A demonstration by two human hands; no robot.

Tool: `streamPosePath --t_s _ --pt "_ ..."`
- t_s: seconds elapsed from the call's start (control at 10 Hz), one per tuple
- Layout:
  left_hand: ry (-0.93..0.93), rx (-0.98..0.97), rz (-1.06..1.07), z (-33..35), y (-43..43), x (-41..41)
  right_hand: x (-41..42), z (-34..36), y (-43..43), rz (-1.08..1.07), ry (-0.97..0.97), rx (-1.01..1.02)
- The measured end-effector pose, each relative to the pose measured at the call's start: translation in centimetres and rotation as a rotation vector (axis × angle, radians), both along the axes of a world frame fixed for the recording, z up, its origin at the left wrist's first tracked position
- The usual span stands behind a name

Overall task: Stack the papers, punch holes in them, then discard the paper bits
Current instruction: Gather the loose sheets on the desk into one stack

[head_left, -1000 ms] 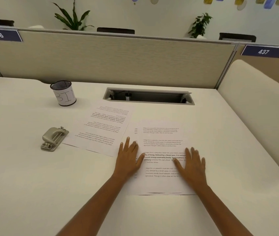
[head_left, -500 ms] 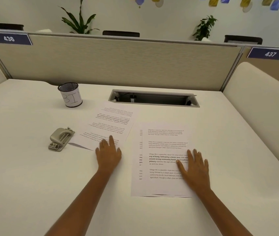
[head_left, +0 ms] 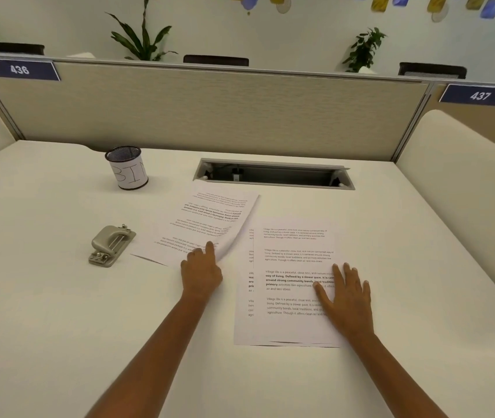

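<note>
A printed sheet (head_left: 207,220) lies upside down and slanted on the white desk (head_left: 59,312). My left hand (head_left: 201,271) grips its near right corner, which curls up off the desk. To the right lie two overlapping printed sheets (head_left: 288,267), text facing me. My right hand (head_left: 346,300) rests flat on their right side, fingers spread. A grey metal hole punch (head_left: 110,245) sits left of the slanted sheet. A mesh cup labelled BIN (head_left: 128,168) stands at the back left.
An open cable slot (head_left: 273,174) is cut into the desk behind the papers. A beige partition (head_left: 210,113) closes the back, and padded side panels (head_left: 463,188) rise to the right and far left.
My left hand moved from the right-hand sheets to the slanted sheet and has now lifted its near corner. My right hand stayed flat on the right-hand sheets.
</note>
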State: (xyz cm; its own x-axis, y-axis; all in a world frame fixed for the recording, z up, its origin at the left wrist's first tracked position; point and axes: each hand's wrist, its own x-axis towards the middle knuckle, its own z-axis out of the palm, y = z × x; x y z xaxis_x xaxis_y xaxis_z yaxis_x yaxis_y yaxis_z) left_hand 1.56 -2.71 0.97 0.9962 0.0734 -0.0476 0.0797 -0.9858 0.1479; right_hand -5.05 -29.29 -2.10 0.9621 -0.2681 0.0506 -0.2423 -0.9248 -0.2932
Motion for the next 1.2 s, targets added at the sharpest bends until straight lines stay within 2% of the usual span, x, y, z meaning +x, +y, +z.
streamPosePath --t_s 0.1,0.2,0.3,0.4,0.5,0.6,0.7,0.8,0.9,1.0,1.1,1.2 --pt "-0.040 0.001 -0.025 0.7 -0.7 0.1 0.0 0.0 0.0 -0.003 -0.011 -0.002" --pt "-0.071 -0.226 -0.021 2.5 -2.0 0.3 0.0 -0.1 0.0 -0.002 -0.010 0.007" --pt "-0.086 -0.590 -0.040 4.2 -4.1 0.3 0.0 -0.1 0.0 -0.005 -0.015 0.009" --pt "0.141 -1.044 -0.023 5.3 -6.4 0.4 0.0 0.0 0.0 -0.004 -0.021 0.008" --pt "0.358 -1.048 -0.172 5.4 -7.6 0.7 0.0 0.0 0.0 -0.002 -0.020 0.012" --pt "0.337 -0.718 -0.388 4.7 -6.7 1.0 -0.1 -0.1 -0.1 0.000 -0.021 0.007" --pt "0.248 -0.262 -0.562 3.7 -4.3 1.9 0.0 -0.1 0.0 -0.006 -0.027 0.015" --pt "0.318 0.028 -0.613 2.7 -1.5 2.7 0.0 -0.2 0.0 -0.005 -0.025 0.019" --pt "0.389 0.038 -0.522 1.5 1.0 2.7 0.0 -0.2 -0.1 -0.007 -0.025 0.016" --pt "0.344 0.025 -0.363 0.0 1.6 2.0 0.0 -0.3 -0.1 -0.008 -0.020 0.011" --pt "0.229 0.079 -0.198 -1.1 -0.1 0.7 0.1 -0.3 -0.1 -0.010 -0.023 0.013" --pt "0.193 0.134 -0.027 -0.8 -2.9 -0.5 0.1 -0.3 -0.1 -0.017 -0.025 0.028"
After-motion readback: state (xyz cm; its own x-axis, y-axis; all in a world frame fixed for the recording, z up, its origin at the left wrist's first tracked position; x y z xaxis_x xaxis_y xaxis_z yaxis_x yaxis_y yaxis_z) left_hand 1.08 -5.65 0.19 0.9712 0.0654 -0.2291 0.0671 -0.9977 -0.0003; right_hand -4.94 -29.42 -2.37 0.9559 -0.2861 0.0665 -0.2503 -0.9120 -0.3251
